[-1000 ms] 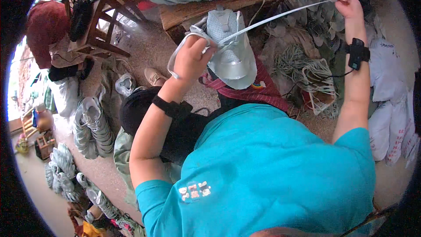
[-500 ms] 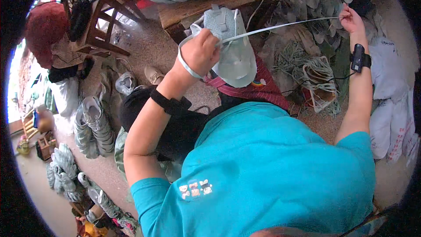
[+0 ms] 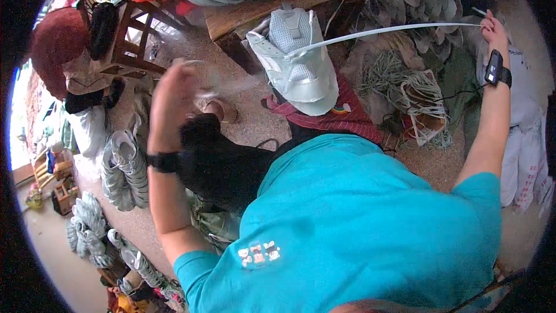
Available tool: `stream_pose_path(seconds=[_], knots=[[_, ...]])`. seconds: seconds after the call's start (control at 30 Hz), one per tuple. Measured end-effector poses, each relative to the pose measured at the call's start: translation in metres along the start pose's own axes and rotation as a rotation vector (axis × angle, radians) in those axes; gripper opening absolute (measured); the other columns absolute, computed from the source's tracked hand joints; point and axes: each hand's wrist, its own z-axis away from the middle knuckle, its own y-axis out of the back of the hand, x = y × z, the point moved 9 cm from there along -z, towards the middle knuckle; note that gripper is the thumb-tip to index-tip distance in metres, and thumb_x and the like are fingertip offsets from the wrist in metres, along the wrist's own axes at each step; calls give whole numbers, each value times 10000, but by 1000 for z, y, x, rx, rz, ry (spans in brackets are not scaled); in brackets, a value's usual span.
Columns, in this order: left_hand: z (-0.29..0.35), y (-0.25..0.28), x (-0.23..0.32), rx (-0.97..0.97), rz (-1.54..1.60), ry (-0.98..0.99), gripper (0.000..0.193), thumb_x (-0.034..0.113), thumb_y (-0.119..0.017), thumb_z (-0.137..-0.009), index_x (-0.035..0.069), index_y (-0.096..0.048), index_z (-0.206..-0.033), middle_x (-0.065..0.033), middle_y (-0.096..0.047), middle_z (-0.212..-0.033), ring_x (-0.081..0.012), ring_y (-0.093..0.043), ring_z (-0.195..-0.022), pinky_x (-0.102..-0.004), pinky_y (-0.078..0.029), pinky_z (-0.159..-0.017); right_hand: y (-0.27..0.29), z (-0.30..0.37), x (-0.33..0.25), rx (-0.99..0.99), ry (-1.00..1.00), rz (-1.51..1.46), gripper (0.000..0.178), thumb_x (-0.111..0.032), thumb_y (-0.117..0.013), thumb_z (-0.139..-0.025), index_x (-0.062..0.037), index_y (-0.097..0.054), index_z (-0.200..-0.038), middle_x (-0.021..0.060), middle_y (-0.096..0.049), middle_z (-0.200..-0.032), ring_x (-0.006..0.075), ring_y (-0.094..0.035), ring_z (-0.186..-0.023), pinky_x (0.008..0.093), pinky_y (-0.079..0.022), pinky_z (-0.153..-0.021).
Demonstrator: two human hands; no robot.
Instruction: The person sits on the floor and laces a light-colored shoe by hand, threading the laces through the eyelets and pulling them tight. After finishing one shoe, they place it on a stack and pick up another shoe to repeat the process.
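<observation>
A: What has just changed at your left hand?

B: It comes away from the sneaker upper, where it was half a second ago, and sits well off to its left, blurred. I can't tell whether your fingers there are together or apart, or whether the pale blur beside them is lace.

A: And your right hand?

B: It reaches farther out, fingertips pinched on the flat lace, so a longer run spans from the eyelets to you.

A: What does that mean for the lacing?

B: Your right hand seems to hold that strand alone. It bows slightly, so I judge it less than taut. The upper keeps its place over your striped cloth, toe toward you.
</observation>
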Motion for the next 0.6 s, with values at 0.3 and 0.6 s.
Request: stream_pose_path(seconds=[0.3,0.6], knots=[[21,290,21,417,636,-167,216,200,-398,-1004,47,-534,-935,4,-344,-673,-122,-320,-578,-264,-281,-525,9,8,61,124,139,477,123,-108,-610,-868,-33,-658,-954,-70,-391,-588,47,-342,-479,227,-267,-425],[-16,78,6,272,44,-151,286,110,-581,-922,3,-645,-1179,56,-525,-755,-45,-439,-626,-201,-353,-528,-269,246,324,-611,-172,661,392,-103,-528,-932,34,-460,-1292,92,-640,-988,72,-568,-742,197,-460,-613]])
